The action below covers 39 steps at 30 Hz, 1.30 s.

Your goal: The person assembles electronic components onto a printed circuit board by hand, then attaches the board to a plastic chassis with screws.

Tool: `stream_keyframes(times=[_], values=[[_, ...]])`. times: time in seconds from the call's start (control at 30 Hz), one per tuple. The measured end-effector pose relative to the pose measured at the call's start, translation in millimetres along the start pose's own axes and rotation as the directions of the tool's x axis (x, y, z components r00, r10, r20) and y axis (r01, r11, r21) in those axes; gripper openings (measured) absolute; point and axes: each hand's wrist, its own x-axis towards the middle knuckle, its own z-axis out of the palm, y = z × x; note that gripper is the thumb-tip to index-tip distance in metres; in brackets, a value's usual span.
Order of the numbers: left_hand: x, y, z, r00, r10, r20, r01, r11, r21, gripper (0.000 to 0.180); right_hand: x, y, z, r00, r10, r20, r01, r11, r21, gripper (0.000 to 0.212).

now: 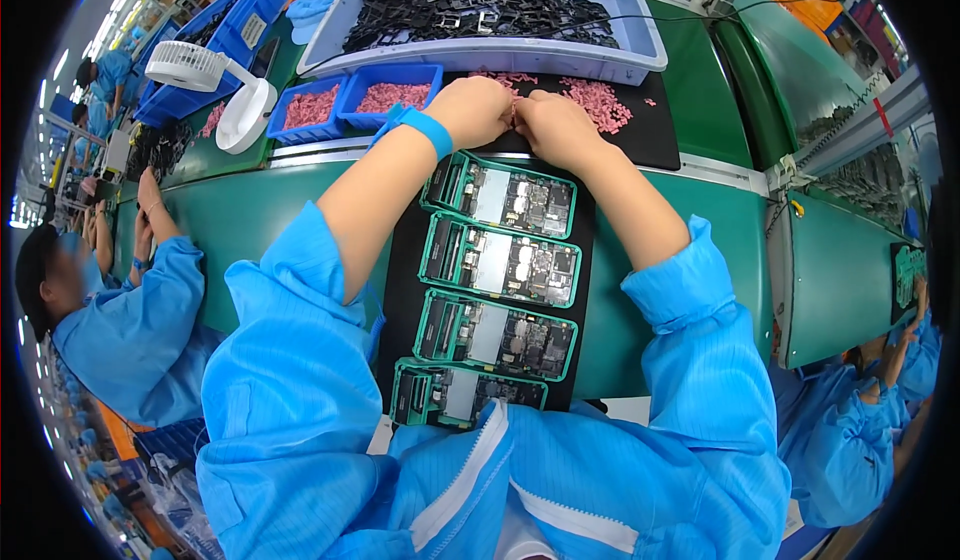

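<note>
My left hand [468, 112] and my right hand [560, 130] meet over the black mat, fingers closed in a pinch. A bit of pink shows between their fingertips; it looks like one small pink piece, partly hidden by the fingers. Loose pink pieces [597, 105] lie in a heap just beyond my right hand, and more lie behind my left. Below my hands, several green-framed phone housings [505, 263] with exposed circuit boards are lined up in a column. The nearest one is partly covered by my jacket. A blue band circles my left wrist.
Two blue trays [392, 97] of pink pieces stand left of my hands. Behind them is a large tub [640, 55] of black plastic parts. A white fan [245, 115] stands farther left. A co-worker [140, 330] sits at left; another person's sleeve [840, 450] shows at right.
</note>
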Motion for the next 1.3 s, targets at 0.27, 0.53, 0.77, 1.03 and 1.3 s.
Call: stream_keyframes(times=[0.27,0.53,0.77,1.03,1.3], values=[[-34.2,50.6,-12.6,0.985,0.146,0.086,-0.09,0.882,-0.463,0.012,-66.2,-10.5,-34.8,0.993,0.086,-0.08,-0.083,0.996,0.031,0.011],[-51.0,69.7,-5.1,0.935,0.347,0.067,-0.326,0.921,-0.213,0.011,-144.7,-36.6,-31.3,0.986,0.165,-0.01,-0.162,0.977,0.137,0.009],[-52.3,77.7,2.5,0.925,0.379,0.03,-0.38,0.924,0.033,0.009,-150.9,-42.3,-22.1,0.985,0.052,-0.167,-0.051,0.999,0.015,0.01],[-53.2,85.1,-1.5,0.886,0.461,0.054,-0.46,0.856,0.238,0.005,-146.9,-48.8,-34.8,0.993,0.103,-0.054,-0.105,0.994,-0.029,0.005],[-56.7,90.1,0.5,0.914,0.404,0.031,-0.399,0.885,0.239,0.005,-145.4,-51.4,-36.6,0.987,0.148,-0.057,-0.152,0.985,-0.086,0.005]])
